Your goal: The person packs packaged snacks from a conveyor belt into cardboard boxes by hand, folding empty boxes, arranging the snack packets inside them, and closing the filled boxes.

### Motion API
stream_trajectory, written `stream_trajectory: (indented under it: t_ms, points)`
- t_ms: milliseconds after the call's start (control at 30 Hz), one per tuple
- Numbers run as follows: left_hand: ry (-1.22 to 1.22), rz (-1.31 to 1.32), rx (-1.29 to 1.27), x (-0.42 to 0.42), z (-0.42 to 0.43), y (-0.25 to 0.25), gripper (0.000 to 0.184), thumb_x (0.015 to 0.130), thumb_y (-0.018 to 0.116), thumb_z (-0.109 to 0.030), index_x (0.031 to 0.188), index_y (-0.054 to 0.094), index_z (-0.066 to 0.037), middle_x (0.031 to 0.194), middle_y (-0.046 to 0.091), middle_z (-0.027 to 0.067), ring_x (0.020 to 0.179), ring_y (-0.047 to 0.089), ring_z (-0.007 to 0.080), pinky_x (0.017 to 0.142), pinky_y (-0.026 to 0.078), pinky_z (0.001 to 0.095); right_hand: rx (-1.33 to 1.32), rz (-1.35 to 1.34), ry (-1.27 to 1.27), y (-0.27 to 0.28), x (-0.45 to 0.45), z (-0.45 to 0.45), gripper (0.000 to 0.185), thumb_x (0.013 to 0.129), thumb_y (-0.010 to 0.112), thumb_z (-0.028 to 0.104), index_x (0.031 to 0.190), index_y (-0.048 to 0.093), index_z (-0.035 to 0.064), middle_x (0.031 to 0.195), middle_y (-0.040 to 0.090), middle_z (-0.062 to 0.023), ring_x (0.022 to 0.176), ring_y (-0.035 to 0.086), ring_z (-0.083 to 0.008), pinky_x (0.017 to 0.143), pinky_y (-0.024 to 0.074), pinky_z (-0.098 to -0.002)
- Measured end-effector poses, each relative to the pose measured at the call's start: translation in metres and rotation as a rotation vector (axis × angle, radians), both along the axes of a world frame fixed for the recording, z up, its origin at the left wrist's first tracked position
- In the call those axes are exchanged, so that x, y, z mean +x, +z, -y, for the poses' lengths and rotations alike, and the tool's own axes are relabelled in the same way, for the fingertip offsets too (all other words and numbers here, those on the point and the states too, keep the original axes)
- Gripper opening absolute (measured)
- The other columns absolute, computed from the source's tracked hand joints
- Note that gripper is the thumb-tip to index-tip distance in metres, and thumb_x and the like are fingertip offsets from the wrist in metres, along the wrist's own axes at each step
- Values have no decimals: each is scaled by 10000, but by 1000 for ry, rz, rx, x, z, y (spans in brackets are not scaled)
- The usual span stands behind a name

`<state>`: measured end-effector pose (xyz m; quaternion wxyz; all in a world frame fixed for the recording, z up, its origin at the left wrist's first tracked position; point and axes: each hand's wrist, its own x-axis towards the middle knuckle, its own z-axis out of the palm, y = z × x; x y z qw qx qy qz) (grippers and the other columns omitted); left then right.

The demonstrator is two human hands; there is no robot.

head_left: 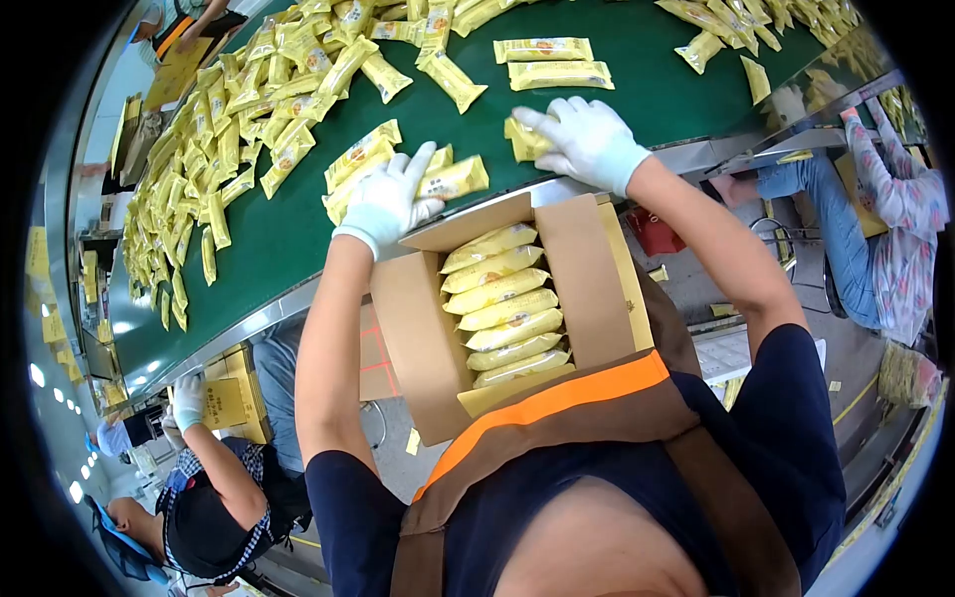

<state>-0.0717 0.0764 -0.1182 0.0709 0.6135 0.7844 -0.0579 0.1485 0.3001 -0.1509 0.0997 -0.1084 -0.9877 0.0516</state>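
My left hand (pixel 386 202), in a white glove, is closed over several yellow packets (pixel 360 149) at the near edge of the green conveyor belt. One more packet (pixel 455 179) lies between its thumb and index finger. To the right, my right hand (pixel 587 144), gloved too, grips the end of a yellow packet (pixel 523 142) just above the belt; its fingers partly cover it. Below the hands, against my body, stands an open cardboard box (pixel 587 284) with its flaps folded out. Inside, a row of yellow packets (pixel 502 303) lies overlapping.
The green belt (pixel 438 124) carries a large heap of packets (pixel 288 90) at left. Two packets (pixel 552 62) lie side by side beyond my right hand. A metal rail (pixel 269 318) edges the belt. Co-workers sit at lower left (pixel 214 497) and right (pixel 905 209).
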Motion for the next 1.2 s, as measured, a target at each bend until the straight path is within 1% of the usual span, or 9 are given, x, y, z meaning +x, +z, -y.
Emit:
stream_trajectory:
  t_ms: [67, 167, 300, 400, 467, 533, 733, 1000, 1200]
  points:
    - [125, 220, 69, -5, -4, 2, 711, 905, 631, -430, 1483, 390, -94, 1269, 577, 190, 1158, 581, 347, 992, 460, 391, -295, -336, -76, -15, -8, -19, 621, 918, 571, 514, 1375, 484, 103, 1076, 623, -154, 1069, 608, -288, 894, 497, -420]
    - [238, 598, 559, -12, 9, -7, 683, 941, 620, -388, 1448, 399, 12, 1315, 575, 194, 1207, 571, 269, 1034, 418, 336, -1735, -497, -161, 21, -11, -34, 502, 1021, 450, 501, 1217, 525, 45, 1043, 649, -101, 864, 693, -221, 731, 598, -369]
    - [524, 1579, 957, 12, 44, 46, 546, 990, 570, -394, 1393, 440, -49, 1216, 572, 116, 1127, 573, 258, 1015, 465, 419, -2145, -514, -69, 59, 7, -7, 541, 1030, 435, 483, 1257, 508, -3, 1040, 644, -147, 889, 695, -263, 756, 600, -396]
    - [245, 2303, 1063, 37, 81, 54, 593, 938, 624, -427, 1411, 436, -120, 1277, 534, 146, 1182, 538, 282, 1087, 421, 488, -1978, -330, 47, 95, 25, 34, 487, 1020, 472, 436, 1273, 516, 22, 1049, 638, -174, 872, 691, -269, 740, 583, -421]
    - [284, 2251, 1109, 63, 93, 55, 614, 925, 658, -390, 1423, 425, -116, 1284, 524, 145, 1189, 527, 297, 1100, 398, 510, -747, -347, 413, 99, 32, 81, 412, 951, 557, 428, 1189, 585, 93, 967, 672, -161, 826, 690, -316, 736, 568, -440]
    - [202, 2457, 960, 87, 93, 59, 608, 939, 630, -404, 1405, 417, -78, 1285, 532, 132, 1194, 527, 309, 1088, 403, 530, -257, 334, 457, 120, 45, 128, 404, 895, 600, 405, 1167, 600, 107, 978, 677, -168, 842, 680, -335, 758, 550, -447]
    - [396, 2187, 1097, 117, 79, 46, 611, 950, 623, -416, 1396, 412, -55, 1275, 529, 130, 1211, 521, 307, 1101, 404, 514, -239, 146, 525, 24, 50, 204, 449, 854, 633, 408, 1183, 589, 106, 988, 643, -130, 890, 663, -291, 763, 529, -401]
    - [8, 391, 262, 145, 84, 59, 780, 784, 718, -140, 1488, 385, -118, 1163, 578, 161, 1080, 575, 365, 902, 489, 408, -478, -54, 482, 67, 107, 158, 339, 846, 686, 276, 1140, 615, 121, 1139, 626, -63, 1059, 605, -256, 879, 456, -403]
    - [-59, 214, 260, 145, 58, 15, 730, 793, 715, -162, 1456, 415, -101, 1185, 575, 179, 1094, 566, 359, 911, 477, 419, -133, -327, 290, 74, 104, 150, 343, 814, 690, 210, 1129, 621, 93, 1170, 602, -131, 1174, 543, -318, 959, 444, -412]
